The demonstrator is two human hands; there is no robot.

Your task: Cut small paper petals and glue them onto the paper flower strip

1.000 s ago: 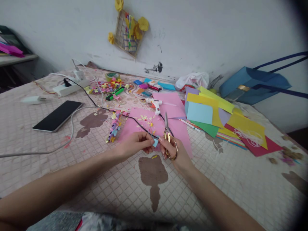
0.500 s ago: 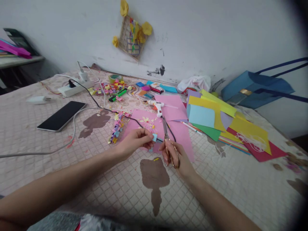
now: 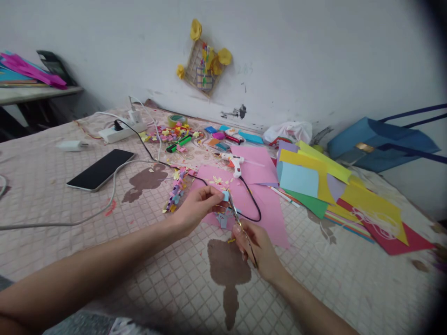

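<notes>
My left hand pinches a small light blue paper piece over the pink sheets. In my right hand are gold-handled scissors, their blades pointing up and left, with the tips at the right edge of the blue piece. Below my left fingertips, small blue scraps lie on the pink paper. A white glue gun rests on the pink paper beyond the scissors. Left of it stands a strip covered in colourful paper flowers.
A black phone and a white power strip with cables are on the left. Coloured paper sheets spread across the right, before a blue bag. Tape and a green cutter lie at the back.
The scissors have turned left and their tips have come to the blue piece. The whole view has shifted, so the table's things appear further right and lower.
</notes>
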